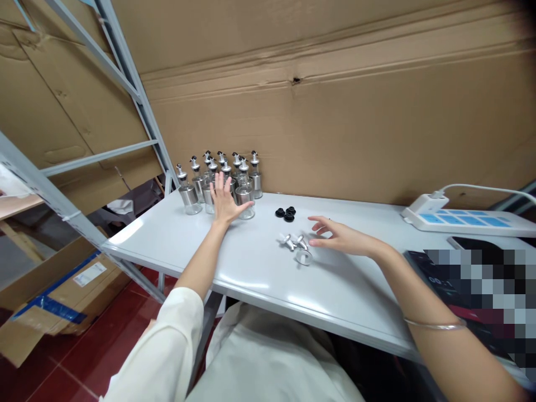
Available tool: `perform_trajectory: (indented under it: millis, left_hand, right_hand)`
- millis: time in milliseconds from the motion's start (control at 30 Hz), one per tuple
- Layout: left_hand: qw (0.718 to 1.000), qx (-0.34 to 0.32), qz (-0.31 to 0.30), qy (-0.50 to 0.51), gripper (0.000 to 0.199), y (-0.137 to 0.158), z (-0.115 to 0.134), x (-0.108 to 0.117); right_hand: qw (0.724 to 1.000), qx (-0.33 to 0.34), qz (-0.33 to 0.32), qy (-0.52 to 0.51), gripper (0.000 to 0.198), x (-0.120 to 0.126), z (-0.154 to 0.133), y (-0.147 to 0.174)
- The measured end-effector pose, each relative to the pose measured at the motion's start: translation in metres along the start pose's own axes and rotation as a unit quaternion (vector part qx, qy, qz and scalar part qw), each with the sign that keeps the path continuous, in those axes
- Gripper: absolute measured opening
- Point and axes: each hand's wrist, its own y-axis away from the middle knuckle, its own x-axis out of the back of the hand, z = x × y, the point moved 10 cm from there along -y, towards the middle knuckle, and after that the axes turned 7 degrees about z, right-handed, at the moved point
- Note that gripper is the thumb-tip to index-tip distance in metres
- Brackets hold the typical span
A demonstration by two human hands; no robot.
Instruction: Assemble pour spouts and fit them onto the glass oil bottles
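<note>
My left hand (226,205) is spread open in front of a group of glass oil bottles (188,195) with steel sleeves and pourer tops. Its fingers overlap the front bottles; whether they touch cannot be made out. Over the table, my right hand (337,235) has its fingers apart and nothing in them. Just left of its fingertips lie several silver pourer tops (304,256) with clear, pale parts. Three black round stoppers (288,214) sit behind those tops, between the two hands.
The white table (259,268) stands against a cardboard wall (335,128). At the right are a power strip (469,220) with a plugged-in charger and a phone (431,279). A grey metal frame (144,106) rises at the left, near a cardboard box (79,285) on the floor.
</note>
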Motion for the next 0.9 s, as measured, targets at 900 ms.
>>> perform_trajectory:
  millis: [900]
  left_hand:
    - [0.954,0.246,0.152,0.081,0.069,-0.052,-0.148,0.061]
  right_hand:
    - [1.000,0.002,0.013,-0.011,0.075,0.002,0.006,-0.003]
